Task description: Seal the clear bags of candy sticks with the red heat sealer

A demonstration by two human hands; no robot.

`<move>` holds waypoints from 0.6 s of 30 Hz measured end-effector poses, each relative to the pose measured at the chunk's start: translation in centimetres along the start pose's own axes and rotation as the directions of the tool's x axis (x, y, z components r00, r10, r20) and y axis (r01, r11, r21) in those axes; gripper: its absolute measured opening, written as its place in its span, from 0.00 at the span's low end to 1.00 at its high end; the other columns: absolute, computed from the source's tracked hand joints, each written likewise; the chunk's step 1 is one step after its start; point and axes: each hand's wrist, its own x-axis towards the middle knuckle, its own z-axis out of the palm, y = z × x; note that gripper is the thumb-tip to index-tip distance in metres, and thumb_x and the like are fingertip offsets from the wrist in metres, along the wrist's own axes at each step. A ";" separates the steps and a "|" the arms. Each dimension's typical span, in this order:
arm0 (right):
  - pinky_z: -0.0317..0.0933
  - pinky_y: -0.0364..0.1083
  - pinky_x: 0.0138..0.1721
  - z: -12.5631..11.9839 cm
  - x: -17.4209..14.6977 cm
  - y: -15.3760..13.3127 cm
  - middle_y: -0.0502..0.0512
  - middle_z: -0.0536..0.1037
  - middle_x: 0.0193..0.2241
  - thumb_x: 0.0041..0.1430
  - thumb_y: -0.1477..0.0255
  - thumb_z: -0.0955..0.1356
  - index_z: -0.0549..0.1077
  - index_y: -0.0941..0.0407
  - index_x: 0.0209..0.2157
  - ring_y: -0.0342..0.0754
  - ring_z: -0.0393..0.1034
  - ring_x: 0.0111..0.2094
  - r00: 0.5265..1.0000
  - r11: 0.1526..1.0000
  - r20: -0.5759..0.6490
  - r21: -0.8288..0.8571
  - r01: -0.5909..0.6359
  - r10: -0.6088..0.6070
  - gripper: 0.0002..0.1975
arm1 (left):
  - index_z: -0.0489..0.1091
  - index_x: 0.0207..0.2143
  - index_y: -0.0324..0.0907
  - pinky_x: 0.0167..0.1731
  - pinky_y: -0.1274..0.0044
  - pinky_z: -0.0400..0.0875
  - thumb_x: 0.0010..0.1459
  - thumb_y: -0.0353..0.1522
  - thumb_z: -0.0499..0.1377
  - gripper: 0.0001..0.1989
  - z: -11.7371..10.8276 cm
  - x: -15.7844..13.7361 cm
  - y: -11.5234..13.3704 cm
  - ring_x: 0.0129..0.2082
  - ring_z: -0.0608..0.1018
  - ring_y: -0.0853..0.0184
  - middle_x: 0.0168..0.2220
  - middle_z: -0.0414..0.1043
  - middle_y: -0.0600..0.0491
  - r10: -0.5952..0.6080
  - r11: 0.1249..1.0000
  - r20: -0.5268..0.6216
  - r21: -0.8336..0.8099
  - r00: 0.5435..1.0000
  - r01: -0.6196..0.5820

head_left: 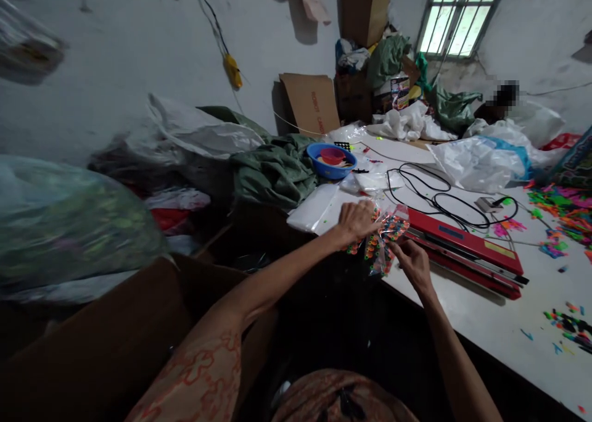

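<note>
Fisted left grip (pixel 357 220) and pinching right grip (pixel 415 264) hold plastic (pixel 387 240); worktop (pixel 502 329) edge runs toward four o'clock (window (pixel 462 18), one).

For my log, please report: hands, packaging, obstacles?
Left hand and right hand on clear plastic packaging. Colourful pieces inside. Red machine beside right hand, apparently not blocking.

On the brown cardboard (pixel 308 101) leaning against the wall, at upper centre of the frame, red capitals running sideways read "ROBOT" and, less surely, "CANDY". Print on the yellow label (pixel 499 249) of the red machine (pixel 467 244), right of centre, and lettering on the dark printed package (pixel 576 163) at the right edge are too small or blurred to read.
</note>
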 end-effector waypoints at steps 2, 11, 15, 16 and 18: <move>0.55 0.41 0.20 0.5 0.0 0.4 0.52 0.72 0.19 0.47 0.43 0.65 0.70 0.56 0.23 0.44 0.65 0.21 0.999 1.000 0.032 -0.009 -0.021 0.021 0.28 | 0.73 0.42 0.35 0.44 0.67 0.64 0.53 0.55 0.50 0.33 -0.8 0.3 -0.8 0.44 0.75 0.52 0.41 0.75 0.38 -0.087 0.996 0.183 0.047 0.979 0.080; 0.55 0.40 0.18 1.7 0.2 0.6 0.49 0.68 0.18 0.51 0.46 0.65 0.66 0.56 0.22 0.42 0.61 0.18 0.986 0.990 0.166 0.133 -0.049 0.027 0.26 | 0.74 0.39 0.42 0.46 0.70 0.67 0.54 0.42 0.54 0.17 -0.5 1.6 1.4 0.46 0.75 0.57 0.41 0.76 0.45 0.090 0.991 0.486 0.040 0.870 -0.125; 0.55 0.40 0.17 1.6 0.3 0.7 0.47 0.66 0.17 0.49 0.47 0.67 0.68 0.57 0.23 0.41 0.60 0.17 0.974 0.963 0.217 0.244 -0.119 0.065 0.26 | 0.73 0.38 0.41 0.43 0.69 0.69 0.51 0.35 0.57 0.12 -0.5 1.7 2.1 0.44 0.76 0.55 0.40 0.76 0.44 0.155 0.988 0.468 -0.062 0.870 -0.143; 0.55 0.40 0.16 1.4 0.2 0.8 0.47 0.65 0.16 0.48 0.47 0.67 0.68 0.57 0.23 0.40 0.59 0.17 0.972 0.954 0.222 0.269 -0.133 0.073 0.25 | 0.73 0.37 0.40 0.42 0.69 0.69 0.50 0.34 0.58 0.12 -0.5 1.6 1.9 0.43 0.76 0.55 0.39 0.76 0.44 0.160 0.986 0.455 -0.106 0.876 -0.125; 0.55 0.40 0.17 1.0 -0.1 1.0 0.47 0.66 0.17 0.48 0.48 0.68 0.68 0.58 0.23 0.40 0.60 0.17 0.967 0.929 0.239 0.333 -0.162 0.083 0.25 | 0.73 0.32 0.38 0.36 0.72 0.70 0.50 0.32 0.56 0.09 -0.6 1.3 1.2 0.36 0.77 0.57 0.34 0.76 0.45 0.154 0.980 0.448 -0.184 0.881 -0.078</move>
